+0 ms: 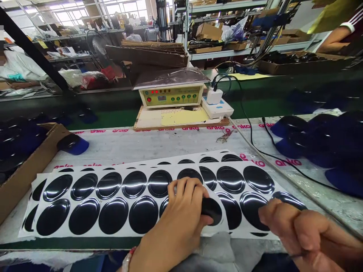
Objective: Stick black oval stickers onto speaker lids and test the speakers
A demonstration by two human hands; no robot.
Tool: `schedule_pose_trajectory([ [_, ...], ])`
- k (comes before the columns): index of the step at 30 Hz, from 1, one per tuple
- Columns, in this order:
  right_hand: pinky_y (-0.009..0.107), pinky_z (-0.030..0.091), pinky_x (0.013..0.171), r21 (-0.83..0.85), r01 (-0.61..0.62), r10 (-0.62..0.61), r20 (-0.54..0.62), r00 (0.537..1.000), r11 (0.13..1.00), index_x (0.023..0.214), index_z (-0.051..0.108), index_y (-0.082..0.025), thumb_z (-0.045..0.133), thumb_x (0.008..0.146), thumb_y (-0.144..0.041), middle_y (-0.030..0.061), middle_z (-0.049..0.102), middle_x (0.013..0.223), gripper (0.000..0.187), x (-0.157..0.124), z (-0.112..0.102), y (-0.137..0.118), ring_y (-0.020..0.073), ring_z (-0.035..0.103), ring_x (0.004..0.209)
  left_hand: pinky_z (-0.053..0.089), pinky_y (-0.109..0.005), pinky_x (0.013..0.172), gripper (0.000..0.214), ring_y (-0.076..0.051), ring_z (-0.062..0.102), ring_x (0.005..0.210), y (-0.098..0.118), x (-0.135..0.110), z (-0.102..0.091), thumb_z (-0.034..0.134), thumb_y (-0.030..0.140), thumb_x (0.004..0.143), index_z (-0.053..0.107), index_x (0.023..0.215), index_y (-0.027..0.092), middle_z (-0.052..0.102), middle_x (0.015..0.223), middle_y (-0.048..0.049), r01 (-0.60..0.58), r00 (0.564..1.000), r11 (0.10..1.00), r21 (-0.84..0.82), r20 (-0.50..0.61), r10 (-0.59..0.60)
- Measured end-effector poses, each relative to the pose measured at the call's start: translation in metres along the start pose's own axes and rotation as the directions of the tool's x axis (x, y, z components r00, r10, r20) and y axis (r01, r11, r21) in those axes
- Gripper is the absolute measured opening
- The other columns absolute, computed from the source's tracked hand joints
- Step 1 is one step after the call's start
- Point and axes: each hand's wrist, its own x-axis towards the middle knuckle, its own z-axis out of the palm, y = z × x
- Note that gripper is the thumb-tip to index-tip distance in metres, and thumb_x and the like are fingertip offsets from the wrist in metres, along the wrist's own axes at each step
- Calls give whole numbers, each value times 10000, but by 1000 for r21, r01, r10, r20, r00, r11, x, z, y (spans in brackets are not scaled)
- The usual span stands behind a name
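Shelving (208, 56) rises behind a control box (170, 96) while, on the counter (141, 147) before it, the left hand (185, 206) arches over sheets of black discs (134, 184), thumb touching one, the right hand (307, 230) curls to the box's right, neither grip discernible, and uneven pressure could skew the overlapping sheets.
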Motion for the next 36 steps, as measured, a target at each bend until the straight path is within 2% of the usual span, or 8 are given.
schedule_pose_trajectory([
  [5,384,505,615,542,-234,132,220,967,807,733,542,-272,566,808,-417,38,493,667,165,12,42,-33,232,531,696,404,-410,848,354,-208,473,962,1,-3,-1,651,41,753,418,940,231,549,1003,-2,11,1000,990,-139,6,-11],
  [13,449,498,861,683,-344,215,270,939,645,802,589,-253,557,851,-317,42,580,766,88,29,49,-38,224,601,836,296,-410,1009,238,-164,550,979,-8,-12,-2,672,155,803,442,780,214,616,892,35,-74,997,885,-460,-56,54],
  [16,400,506,843,682,-453,313,328,891,574,783,588,-242,585,830,-332,39,589,778,101,29,54,-42,213,604,847,435,-334,837,254,-150,581,866,-14,-15,-2,686,240,803,435,777,219,617,856,18,21,976,633,-774,-121,-181],
  [20,420,449,947,654,-470,421,245,873,593,783,574,-243,610,822,-364,6,599,789,133,25,66,-48,200,615,879,488,-247,742,345,-106,634,783,-14,-15,-8,664,297,840,360,1002,293,645,826,54,-97,836,220,-971,-199,-511],
  [23,340,490,839,518,-451,416,192,889,726,814,564,-255,611,829,-436,3,631,818,187,23,70,-50,195,615,898,496,-270,838,399,-145,643,970,-3,-16,-14,680,348,827,366,1070,307,641,971,23,-170,784,222,-960,-269,-560],
  [28,274,470,638,-100,-162,162,-5,987,982,859,581,-243,583,868,-414,17,600,783,171,22,71,-39,168,557,713,500,-318,892,385,-210,583,1126,6,-17,-11,649,345,850,412,1148,293,573,1153,-33,-197,816,326,-925,-339,-468],
  [31,298,470,662,-387,135,-119,65,991,912,912,570,-246,502,930,-302,21,593,800,91,23,71,-27,179,545,755,487,-325,922,355,-197,566,1131,1,-17,-7,629,329,866,425,1154,293,576,1151,-26,-167,832,324,-931,-309,-461],
  [36,452,435,754,-745,427,-430,208,879,513,1032,583,-199,516,914,-239,85,638,934,141,26,67,-22,273,509,871,462,-284,908,347,-150,598,1021,0,-23,-9,621,371,873,436,1152,279,614,1144,-34,-126,843,247,-961,-235,-484],
])
